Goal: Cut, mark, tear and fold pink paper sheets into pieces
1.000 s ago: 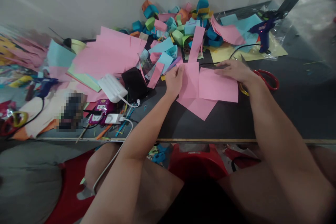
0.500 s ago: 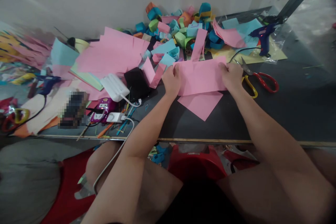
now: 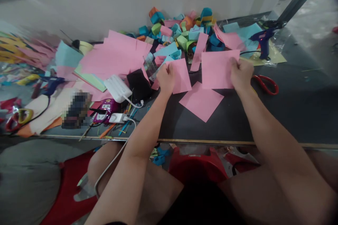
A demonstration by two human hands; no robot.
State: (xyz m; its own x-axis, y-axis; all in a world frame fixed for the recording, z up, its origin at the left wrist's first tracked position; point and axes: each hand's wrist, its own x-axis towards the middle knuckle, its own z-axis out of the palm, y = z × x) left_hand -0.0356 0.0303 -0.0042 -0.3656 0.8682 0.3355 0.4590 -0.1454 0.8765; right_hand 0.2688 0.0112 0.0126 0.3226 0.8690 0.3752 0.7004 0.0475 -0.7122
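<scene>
My left hand [image 3: 166,78] is closed on a small sheet of pink paper [image 3: 182,76], pinched at its left side. My right hand [image 3: 241,73] grips a larger sheet of pink paper [image 3: 218,69] by its right edge. A gap separates the two sheets. Below them a pink paper square [image 3: 202,102] lies turned cornerwise on the dark table [image 3: 295,119]. Beside my right hand rest scissors with a red handle [image 3: 268,85], partly covered by the hand. A pink paper strip [image 3: 199,52] stands out behind the sheets.
Folded coloured paper pieces [image 3: 182,33] are heaped at the back. A blue glue gun [image 3: 264,42] stands at the back right, another glue gun [image 3: 51,84] at the left. Large pink sheets [image 3: 116,54], a white charger [image 3: 118,88] with a cable and a black pouch [image 3: 138,86] lie left.
One pink sheet held between both hands is now two separate pieces, one in each hand. My hands have moved apart, and more of the square beneath shows.
</scene>
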